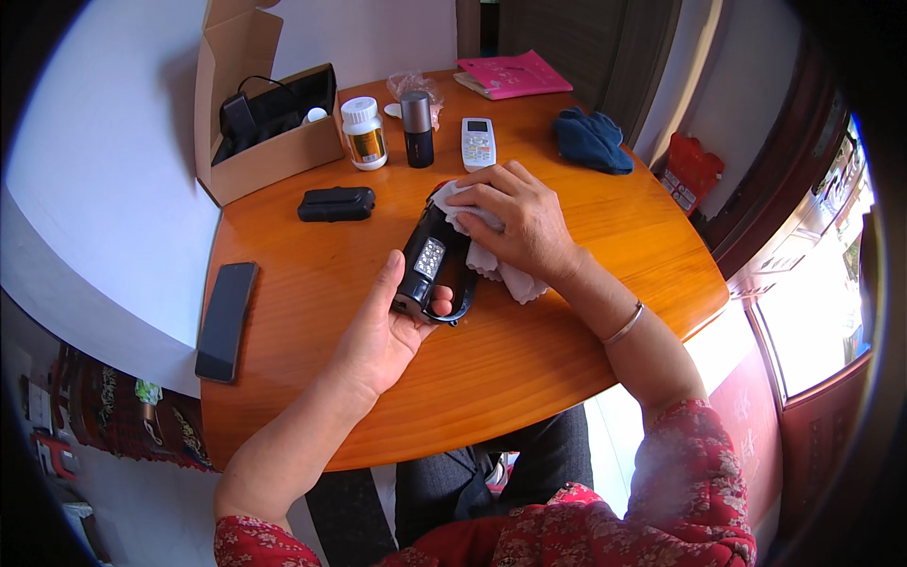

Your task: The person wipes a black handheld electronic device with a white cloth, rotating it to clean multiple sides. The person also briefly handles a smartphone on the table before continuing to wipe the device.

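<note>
A black handheld lantern torch [414, 282] with a handle loop and an LED panel [429, 258] on its side is tilted over the table. My left hand [386, 337] grips its lower end, thumb along the side and fingertips through the handle loop. At the upper end, my right hand [521, 220] presses a white cloth [521, 280] with a scalloped edge against the torch. Part of that end is hidden under the cloth and fingers, with a bit of red showing. A black plastic cover-like piece [336, 204] lies on the table to the left.
On the wooden table [297, 404] are a phone [227, 322], an open cardboard box [280, 163], a white bottle [365, 135], a dark cylinder with a grey cap [417, 131], a remote control [479, 144], a blue cloth [592, 140] and a pink folder [516, 74]. A wall borders the left.
</note>
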Tool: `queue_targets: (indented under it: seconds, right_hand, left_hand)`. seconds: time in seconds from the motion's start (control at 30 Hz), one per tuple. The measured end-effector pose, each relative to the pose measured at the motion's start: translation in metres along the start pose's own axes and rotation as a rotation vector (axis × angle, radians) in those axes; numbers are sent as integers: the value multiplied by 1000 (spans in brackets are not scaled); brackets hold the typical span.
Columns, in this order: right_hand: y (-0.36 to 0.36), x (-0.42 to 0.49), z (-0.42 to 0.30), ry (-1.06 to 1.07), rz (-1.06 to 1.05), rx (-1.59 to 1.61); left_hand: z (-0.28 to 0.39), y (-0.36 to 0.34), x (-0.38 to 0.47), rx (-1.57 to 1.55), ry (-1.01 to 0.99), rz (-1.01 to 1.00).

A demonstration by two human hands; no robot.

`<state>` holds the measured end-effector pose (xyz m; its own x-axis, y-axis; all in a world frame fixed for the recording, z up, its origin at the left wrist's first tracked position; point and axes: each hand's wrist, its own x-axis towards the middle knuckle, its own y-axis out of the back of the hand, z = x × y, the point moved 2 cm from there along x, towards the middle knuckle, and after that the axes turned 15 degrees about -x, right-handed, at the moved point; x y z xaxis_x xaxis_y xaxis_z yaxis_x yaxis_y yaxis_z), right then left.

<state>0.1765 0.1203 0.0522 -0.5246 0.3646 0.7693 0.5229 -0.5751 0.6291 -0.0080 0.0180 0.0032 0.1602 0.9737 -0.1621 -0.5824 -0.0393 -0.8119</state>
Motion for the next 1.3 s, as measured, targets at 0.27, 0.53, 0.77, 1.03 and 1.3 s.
queue_targets:
  seconds: [0.27, 0.53, 0.77, 1.03, 1.3]
  right_hand:
    - [2, -3, -23, 170, 20, 135]
    - [-2, -1, 5, -52, -10, -57]
    - [0, -3, -17, 138, -1, 73]
    - [4, 0, -13, 100, -236, 56]
    - [4, -1, -34, 147, -325, -92]
  left_hand:
    - [-1, 1, 4, -42, -12, -20]
    - [0, -4, -1, -33, -3, 18]
    - [0, 2, 4, -79, 17, -74]
    - [5, 3, 4, 213, 16, -28]
    - [28, 1, 1, 978, -103, 80]
